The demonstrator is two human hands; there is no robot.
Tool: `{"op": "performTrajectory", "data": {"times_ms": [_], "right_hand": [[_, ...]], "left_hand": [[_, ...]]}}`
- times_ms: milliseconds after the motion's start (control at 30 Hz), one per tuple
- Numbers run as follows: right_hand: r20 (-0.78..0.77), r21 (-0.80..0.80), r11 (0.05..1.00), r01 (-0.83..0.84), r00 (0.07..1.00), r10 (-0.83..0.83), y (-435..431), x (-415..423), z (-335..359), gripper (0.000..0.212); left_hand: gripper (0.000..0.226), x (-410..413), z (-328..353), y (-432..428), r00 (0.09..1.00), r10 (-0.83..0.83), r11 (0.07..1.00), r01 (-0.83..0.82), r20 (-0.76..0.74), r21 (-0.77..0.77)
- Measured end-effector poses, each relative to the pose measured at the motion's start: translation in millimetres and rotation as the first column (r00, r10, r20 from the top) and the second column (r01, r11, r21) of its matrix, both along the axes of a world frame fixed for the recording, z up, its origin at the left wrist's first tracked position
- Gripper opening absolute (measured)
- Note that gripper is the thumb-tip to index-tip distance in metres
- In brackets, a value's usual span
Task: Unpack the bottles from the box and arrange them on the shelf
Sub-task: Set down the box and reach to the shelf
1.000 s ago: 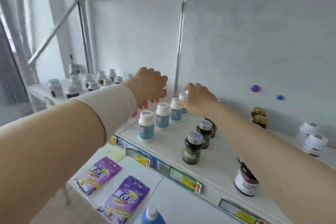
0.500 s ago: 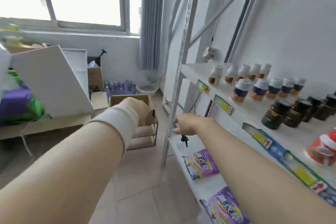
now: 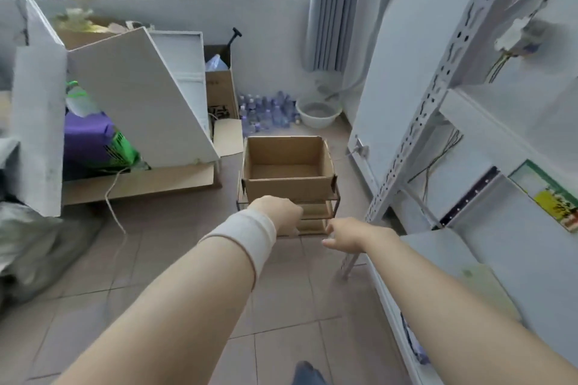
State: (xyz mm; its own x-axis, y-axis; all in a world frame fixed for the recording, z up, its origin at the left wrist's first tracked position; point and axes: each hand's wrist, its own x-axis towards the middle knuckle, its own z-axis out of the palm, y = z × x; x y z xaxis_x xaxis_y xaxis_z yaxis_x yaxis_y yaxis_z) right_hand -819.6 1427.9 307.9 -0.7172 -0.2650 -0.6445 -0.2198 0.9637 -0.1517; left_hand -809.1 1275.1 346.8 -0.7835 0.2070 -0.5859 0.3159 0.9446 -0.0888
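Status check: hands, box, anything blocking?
Left hand curled, right hand loose, both holding nothing. Box open, visible floor bare. Path clear.

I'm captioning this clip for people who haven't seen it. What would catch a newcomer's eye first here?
Two bare forearms reach forward, the left hand with a white wristband and the right hand holding nothing. Just beyond them an open cardboard box sits on a low rack, its visible inside empty. A white metal shelf runs along the right.

Two hands are out: the left hand (image 3: pixel 279 213), curled loosely with one white wristband (image 3: pixel 247 236) behind it, and the right hand (image 3: pixel 345 236). Beyond both grips stands one open cardboard box (image 3: pixel 287 186). Farther off: one basin (image 3: pixel 317 112), one cluster of water bottles (image 3: pixel 266 111), too many to count.
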Motion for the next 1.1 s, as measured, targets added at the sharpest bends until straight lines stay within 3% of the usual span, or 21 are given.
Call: {"op": "performTrajectory", "data": {"times_ms": [167, 367, 800, 1000, 1100], "right_hand": [[0.159, 0.073, 0.995, -0.069, 0.986, 0.056, -36.9, -79.5, -50.2, 0.050], [0.185, 0.045, 0.991, -0.122, 0.976, 0.112, -102.4, -171.1, -88.5, 0.047], [0.293, -0.001, 0.997, 0.077, 0.953, -0.074, -158.3, -345.8, -137.7, 0.043], [0.363, -0.093, 0.973, 0.212, 0.917, -0.165, -177.7, -425.2, -226.1, 0.040], [0.437, -0.105, 0.945, 0.309, 0.868, -0.235, -184.1, -446.2, -278.6, 0.040]], "left_hand": [[0.037, -65.8, -40.0, -51.9, 0.990, 0.091, 0.996, -0.090, 0.109, -0.010], [0.040, -143.9, -90.7, -119.7, 0.956, 0.178, 0.984, -0.177, 0.235, -0.026], [0.039, -346.3, -157.1, -174.7, 0.949, 0.078, 0.993, -0.101, 0.306, 0.059], [0.037, -428.3, -249.9, -182.8, 0.894, 0.234, 0.956, -0.284, 0.383, 0.078], [0.036, -458.3, -305.2, -189.3, 0.893, 0.231, 0.962, -0.269, 0.386, 0.048]]}}
